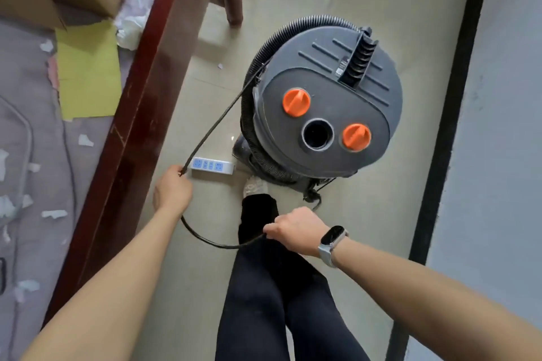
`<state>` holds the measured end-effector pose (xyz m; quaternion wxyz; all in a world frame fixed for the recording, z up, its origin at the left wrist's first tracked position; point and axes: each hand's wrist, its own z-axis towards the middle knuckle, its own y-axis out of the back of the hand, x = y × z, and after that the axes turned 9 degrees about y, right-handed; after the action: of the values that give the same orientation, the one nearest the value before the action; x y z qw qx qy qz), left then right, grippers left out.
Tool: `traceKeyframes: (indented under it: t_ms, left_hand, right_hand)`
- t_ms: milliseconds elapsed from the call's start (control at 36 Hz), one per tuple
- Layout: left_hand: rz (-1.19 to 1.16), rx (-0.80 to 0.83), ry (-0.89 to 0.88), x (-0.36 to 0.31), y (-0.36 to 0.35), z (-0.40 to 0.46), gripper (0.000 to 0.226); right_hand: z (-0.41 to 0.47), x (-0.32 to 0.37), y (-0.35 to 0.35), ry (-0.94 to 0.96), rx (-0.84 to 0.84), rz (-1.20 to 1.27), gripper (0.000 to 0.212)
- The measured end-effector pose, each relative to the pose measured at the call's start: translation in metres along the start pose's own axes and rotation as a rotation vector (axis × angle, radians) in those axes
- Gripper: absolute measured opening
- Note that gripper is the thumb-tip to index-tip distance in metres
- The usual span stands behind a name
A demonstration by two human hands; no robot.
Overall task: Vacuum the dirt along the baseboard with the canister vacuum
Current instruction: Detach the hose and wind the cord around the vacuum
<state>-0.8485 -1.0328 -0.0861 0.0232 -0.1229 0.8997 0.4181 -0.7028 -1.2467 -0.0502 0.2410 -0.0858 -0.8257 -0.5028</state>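
**Feeding out the power cord before plugging in**

Unwinding comes first, by the look of it: the left hand [173, 189] has its fingers curled round the black power cord [218, 117] just beside the white power strip [213, 166], and the right hand [296, 230] grips the same cord lower down, a slack loop sagging between the two. The canister vacuum [325, 108] stands upright on the tile floor [366, 9], its ribbed hose [316, 22] wrapped round the drum, well apart from the dark baseboard [451, 114] along the right wall. The plug is hidden, so find it by hand before reaching for the strip. Pay cord out evenly so it does not drag the strip, keep the loop off the feet, and unwrap the hose only once power is set.
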Motion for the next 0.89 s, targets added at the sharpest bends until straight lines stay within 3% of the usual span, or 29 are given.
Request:
traceKeyframes:
  t_ms: [28,83,222,361,444,611,750,889]
  left_hand:
    - [-0.016,0.021,-0.003,0.003,-0.008,-0.003,0.026]
    - [-0.054,0.059,-0.003,0.012,-0.028,-0.004,0.024]
    - [-0.117,0.212,-0.014,0.008,-0.065,-0.026,0.025]
    - [-0.139,0.334,-0.096,-0.022,-0.081,-0.063,0.046]
    - [-0.121,0.259,-0.22,-0.053,-0.078,-0.084,0.049]
    - [-0.157,-0.058,-0.633,-0.121,-0.057,-0.11,0.044]
    - [-0.038,-0.238,-0.883,-0.17,-0.047,-0.121,0.044]
    - [0.132,-0.232,-0.963,-0.211,-0.051,-0.113,0.048]
  right_hand:
    - [-0.009,-0.004,-0.005,-0.036,0.028,0.012,0.007]
    - [-0.03,-0.011,-0.014,-0.137,0.111,0.017,0.027]
    - [-0.092,-0.032,-0.039,-0.342,0.156,0.086,0.031]
    - [-0.152,-0.065,-0.034,-0.573,0.09,0.105,0.033]
    - [-0.177,-0.09,-0.022,-0.741,0.018,0.022,0.034]
    - [-0.203,-0.139,0.017,-0.97,-0.145,-0.154,0.029]
    - [-0.199,-0.17,0.066,-0.867,-0.141,-0.366,0.025]
    - [-0.178,-0.192,0.109,-0.709,-0.036,-0.512,0.024]
